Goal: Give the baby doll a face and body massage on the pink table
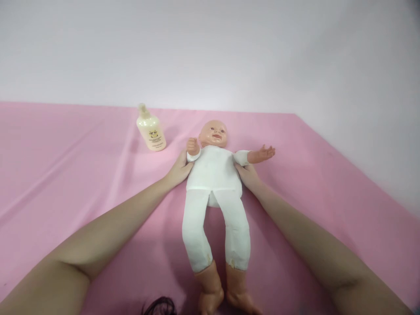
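Note:
A baby doll (215,168) with a white cloth body and bare plastic head, hands and feet lies on its back, feet toward me. My left hand (181,169) grips its side just under the arm on the left, thumb against the chest and the other fingers mostly hidden. On the opposite side my right hand (247,175) holds the doll below its outstretched arm, its fingers tucked behind the body. Left of the doll's head stands a cream-coloured pump bottle (151,130) with a cow picture on its label, touched by neither hand.
A pink cloth (311,183) with a few creases covers the table under the doll. Behind its far edge rises a plain pale wall (210,52). Some dark hair (160,305) shows at the bottom edge.

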Motion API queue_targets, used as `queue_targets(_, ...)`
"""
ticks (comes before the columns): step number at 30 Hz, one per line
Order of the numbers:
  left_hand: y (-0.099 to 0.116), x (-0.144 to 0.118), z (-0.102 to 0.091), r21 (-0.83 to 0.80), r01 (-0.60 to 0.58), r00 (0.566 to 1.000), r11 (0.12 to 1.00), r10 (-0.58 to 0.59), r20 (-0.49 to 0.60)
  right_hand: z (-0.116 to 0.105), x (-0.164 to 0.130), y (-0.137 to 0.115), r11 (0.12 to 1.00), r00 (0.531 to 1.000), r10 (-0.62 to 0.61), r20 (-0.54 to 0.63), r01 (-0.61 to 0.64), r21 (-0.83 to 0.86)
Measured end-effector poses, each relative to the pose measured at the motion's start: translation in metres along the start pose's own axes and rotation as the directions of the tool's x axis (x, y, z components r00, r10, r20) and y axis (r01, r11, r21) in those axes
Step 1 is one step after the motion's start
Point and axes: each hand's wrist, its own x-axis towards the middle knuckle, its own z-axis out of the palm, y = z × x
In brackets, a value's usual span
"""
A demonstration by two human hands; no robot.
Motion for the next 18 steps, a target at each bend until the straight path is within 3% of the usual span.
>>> queue_targets(18, -0.0047, 0.0006, -0.0008, 0.01, -0.001, 1.0, 1.0, 0.001, 0.001, 0.0006, -0.0016, -0.0043, 0.999, 0.999, 0.032, -0.005, -0.032, 0.008)
